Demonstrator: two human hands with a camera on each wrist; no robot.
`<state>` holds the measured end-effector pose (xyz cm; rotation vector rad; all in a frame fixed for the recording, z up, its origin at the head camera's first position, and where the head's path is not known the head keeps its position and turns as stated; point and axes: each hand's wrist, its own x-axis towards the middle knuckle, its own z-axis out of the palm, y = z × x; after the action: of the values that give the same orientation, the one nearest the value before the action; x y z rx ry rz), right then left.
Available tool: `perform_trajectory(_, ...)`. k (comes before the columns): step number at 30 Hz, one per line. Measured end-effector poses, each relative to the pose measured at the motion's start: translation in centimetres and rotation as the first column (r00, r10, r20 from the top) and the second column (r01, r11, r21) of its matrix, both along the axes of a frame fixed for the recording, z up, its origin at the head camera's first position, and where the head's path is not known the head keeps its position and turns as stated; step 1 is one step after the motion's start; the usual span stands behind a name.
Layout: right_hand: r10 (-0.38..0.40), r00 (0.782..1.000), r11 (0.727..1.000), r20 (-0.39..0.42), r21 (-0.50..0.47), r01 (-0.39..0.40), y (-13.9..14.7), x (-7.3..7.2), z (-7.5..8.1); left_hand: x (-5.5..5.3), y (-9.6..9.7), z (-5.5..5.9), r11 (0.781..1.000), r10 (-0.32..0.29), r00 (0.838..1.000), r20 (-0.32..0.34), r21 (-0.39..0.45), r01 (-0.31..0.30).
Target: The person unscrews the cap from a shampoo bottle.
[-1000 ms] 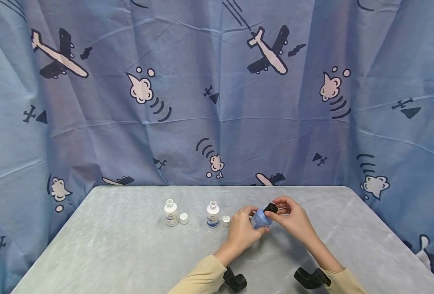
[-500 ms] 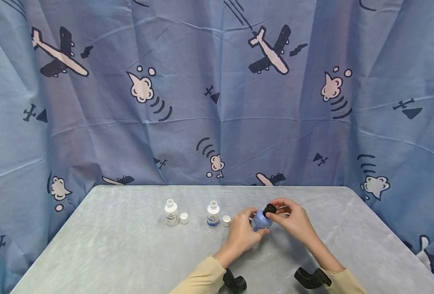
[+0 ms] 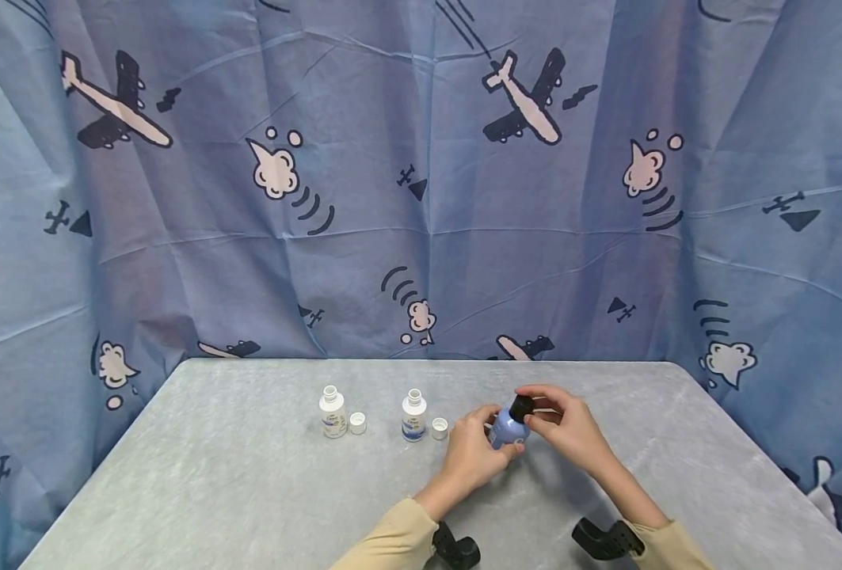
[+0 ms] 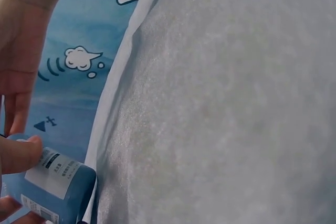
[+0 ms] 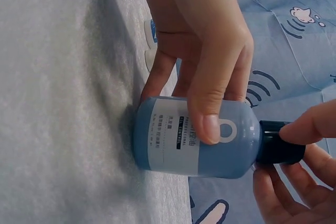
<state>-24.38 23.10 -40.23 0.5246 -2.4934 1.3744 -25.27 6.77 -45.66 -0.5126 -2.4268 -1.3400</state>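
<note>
A blue bottle (image 5: 239, 153) with a black cap (image 5: 273, 153) and a white printed label leans slightly to the right in the head view. My left hand (image 3: 467, 453) grips its body, thumb lying across the label in the right wrist view. The fingers and thumb of my right hand (image 3: 570, 426) pinch the black cap, which sits on the bottle's neck. To the left stand two white bottles, one with a blue-printed label (image 3: 413, 418) and another farther left (image 3: 333, 413), both uncapped with bare necks. A small white cap (image 3: 440, 429) lies beside the nearer one.
A second white cap (image 3: 357, 423) lies to the right of the farther white bottle. Everything is on a pale grey table (image 3: 235, 475). Behind its far edge hangs a blue curtain (image 3: 363, 198) printed with airplanes.
The blue bottle has tipped a little more upright, its black cap shifting slightly left. My right fingers have moved left with the cap, while the left hand keeps its grip. White bottles stay put.
</note>
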Motion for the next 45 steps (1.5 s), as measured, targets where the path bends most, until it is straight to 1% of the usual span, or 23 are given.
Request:
perform_trajectory(4, 0.004, 1.0, 1.0, -0.005, 0.005, -0.004, -0.01, -0.15, -0.29, -0.07, 0.03, -0.03, 1.0, -0.019, 1.0, 0.005, 0.016, 0.019)
perform_trajectory(10, -0.01, 1.0, 1.0, 0.005, 0.012, 0.01, -0.18, -0.18, -0.33, -0.11, 0.07, -0.04, 0.999, -0.04, 0.999, -0.008, 0.034, 0.04)
perform_trajectory(16, -0.014, 1.0, 1.0, -0.026, 0.017, 0.015, -0.46, -0.15, -0.29, 0.03, 0.02, 0.13, 0.999, -0.027, 1.0, 0.008, 0.046, 0.027)
perform_trajectory(18, -0.04, 0.999, 0.999, -0.022, 0.014, 0.04, -0.58, -0.15, -0.28, 0.1, -0.01, 0.26, 0.999, -0.007, 1.0, 0.013, 0.042, 0.007)
perform_trajectory(20, -0.079, 0.997, 0.997, 0.006, 0.008, 0.079, -0.7, -0.18, -0.28, 0.14, -0.03, 0.41, 0.999, 0.012, 1.0, 0.011, 0.04, -0.012)
perform_trajectory(24, -0.174, 0.983, 0.985, 0.059, 0.032, 0.172, -0.84, -0.29, -0.3, 0.11, -0.05, 0.61, 0.999, 0.037, 0.999, -0.011, 0.036, -0.037)
perform_trajectory(27, -0.225, 0.973, 0.973, 0.057, 0.064, 0.221, -0.9, -0.37, -0.28, 0.07, -0.06, 0.59, 0.999, 0.039, 0.999, -0.03, 0.037, -0.038)
perform_trajectory(29, -0.237, 0.97, 0.97, 0.05, 0.071, 0.234, -0.91, -0.41, -0.26, 0.04, -0.05, 0.54, 0.999, 0.039, 0.998, -0.039, 0.035, -0.038)
perform_trajectory(32, -0.227, 0.973, 0.972, 0.042, 0.066, 0.224, -0.89, -0.4, -0.23, 0.05, -0.02, 0.46, 0.999, 0.037, 0.998, -0.043, 0.024, -0.036)
perform_trajectory(36, -0.183, 0.983, 0.982, 0.027, 0.048, 0.182, -0.77, -0.33, -0.19, 0.05, -0.04, 0.36, 0.999, 0.028, 0.999, -0.036, 0.027, -0.027)
perform_trajectory(41, -0.139, 0.99, 0.99, 0.01, 0.039, 0.139, -0.58, -0.29, -0.21, -0.03, -0.04, 0.21, 0.998, 0.007, 1.0, -0.009, 0.058, -0.006)
perform_trajectory(45, -0.096, 0.995, 0.995, -0.005, 0.024, 0.096, -0.51, -0.3, -0.28, -0.05, -0.02, 0.2, 0.997, -0.012, 1.0, 0.029, 0.076, 0.01)
